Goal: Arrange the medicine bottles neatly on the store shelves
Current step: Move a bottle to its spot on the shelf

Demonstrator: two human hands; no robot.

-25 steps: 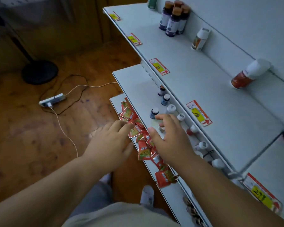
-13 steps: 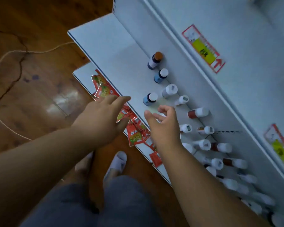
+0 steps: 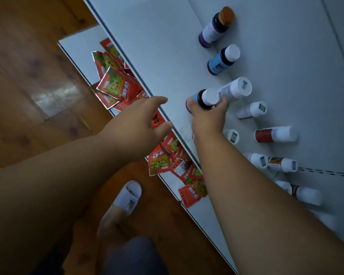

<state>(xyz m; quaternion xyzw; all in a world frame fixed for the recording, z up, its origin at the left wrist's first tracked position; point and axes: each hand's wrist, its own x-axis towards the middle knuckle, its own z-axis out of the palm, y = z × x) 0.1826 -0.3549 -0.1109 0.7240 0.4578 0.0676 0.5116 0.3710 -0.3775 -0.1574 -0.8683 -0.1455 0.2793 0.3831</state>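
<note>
The middle shelf (image 3: 147, 46) is taken as the landmark. Below its front edge, on a lower shelf (image 3: 77, 46), a loose heap of red snack sachets (image 3: 115, 84) is spread. Beyond that lies the wooden floor (image 3: 28, 76), where a foot in a pale slipper (image 3: 125, 197) is seen. Along the back of the middle shelf a row of bottles is ranged: a purple bottle with an orange cap (image 3: 215, 26), then a blue-labelled bottle with a white cap (image 3: 222, 59), and further on small white-capped bottles (image 3: 251, 110) and a red-labelled bottle (image 3: 275, 134), several hidden in part by the right forearm. A blue bottle (image 3: 202, 99), dark-necked and white-capped, is gripped by the right hand (image 3: 207, 116) near the shelf's front, with thumb and fingers curled round its body. A white bottle (image 3: 235, 90) is touched by the same fingers. The left hand (image 3: 139, 120) is held over the shelf's front edge, fingers relaxed and holding nothing.
</note>
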